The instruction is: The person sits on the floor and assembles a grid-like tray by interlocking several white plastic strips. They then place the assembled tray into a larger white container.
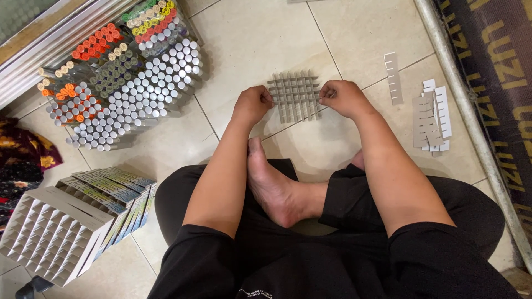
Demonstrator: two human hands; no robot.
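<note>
1. A gray cardboard grid point(294, 95) of slotted strips is gripped at both sides: the left hand point(253, 104) is pinched closed on its left edge, the right hand point(343, 97) on its right edge, so the crossed strips are held square.
2. The grid is kept flat on the tiled floor point(249, 39), just ahead of a bare foot point(274, 185), within easy reach of the seated person.
3. Loose slotted strips point(431, 115) are stacked to the right, a single strip point(393, 77) lying nearer, apparently for quick pickup.
4. Bundled tubes with coloured caps point(119, 77) are laid at the upper left.
5. Finished grid inserts point(52, 235) and flat printed boxes point(119, 194) are piled at the lower left.
</note>
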